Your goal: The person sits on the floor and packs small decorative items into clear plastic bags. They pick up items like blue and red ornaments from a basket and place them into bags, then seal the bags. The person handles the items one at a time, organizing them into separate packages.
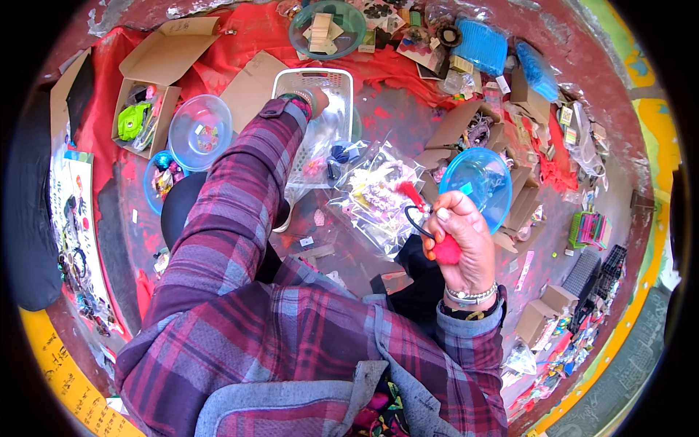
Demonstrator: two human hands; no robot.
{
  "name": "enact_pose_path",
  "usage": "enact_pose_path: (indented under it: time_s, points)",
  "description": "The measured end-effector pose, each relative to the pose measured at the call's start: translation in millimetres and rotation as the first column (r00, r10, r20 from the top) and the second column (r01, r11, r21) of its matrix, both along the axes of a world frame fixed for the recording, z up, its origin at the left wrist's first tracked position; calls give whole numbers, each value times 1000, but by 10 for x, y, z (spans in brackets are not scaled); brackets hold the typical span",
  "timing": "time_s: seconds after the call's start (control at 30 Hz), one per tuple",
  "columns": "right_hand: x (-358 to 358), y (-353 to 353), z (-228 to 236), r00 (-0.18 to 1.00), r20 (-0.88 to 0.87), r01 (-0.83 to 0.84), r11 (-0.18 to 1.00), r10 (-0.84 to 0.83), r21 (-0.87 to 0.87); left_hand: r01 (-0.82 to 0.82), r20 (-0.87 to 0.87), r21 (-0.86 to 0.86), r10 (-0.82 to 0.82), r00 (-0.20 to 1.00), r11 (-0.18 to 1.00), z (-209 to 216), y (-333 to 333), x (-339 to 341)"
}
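Note:
My right hand (466,240) is closed round a black elastic hair tie (412,218) with a fuzzy red pom-pom (446,250) hanging under the fingers. A second red fluffy piece (410,192) sticks out above the thumb side. Stretched far forward, my left hand (319,102) is over the white plastic basket (349,87); its fingers are mostly hidden. Below it in the basket lies clear plastic packaging (328,124). Between the basket and my right hand rests a clear plastic bag (375,193) of white, yellow and purple pieces.
A clear blue basin (477,178) stands just beyond my right hand. On the left are an open cardboard box (145,87), a clear tub (200,131) and a blue bowl (154,186) of trinkets. A green basin (357,25) sits at the far side. Cardboard boxes (542,317) line the right.

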State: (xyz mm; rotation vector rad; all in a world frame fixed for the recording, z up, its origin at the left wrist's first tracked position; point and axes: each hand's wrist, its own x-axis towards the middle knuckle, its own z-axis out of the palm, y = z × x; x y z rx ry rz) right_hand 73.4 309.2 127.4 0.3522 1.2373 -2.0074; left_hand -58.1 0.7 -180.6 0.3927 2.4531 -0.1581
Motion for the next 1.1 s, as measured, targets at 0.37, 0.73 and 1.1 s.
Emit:
enact_pose_path:
  time_s: [0.37,0.73,1.1]
  points:
    - [-134,291,9,950,-284,141,990,-128,24,-168,-174,455,273,946,874,1103,-446,-67]
    - [-316,1195,-13,778,-268,521,822,-568,-228,-630,508,761,464,726,153,1890,827,917]
    - [-188,1770,-78,547,-185,793,576,-816,-197,-715,685,691,415,598,-110,1927,1869,994]
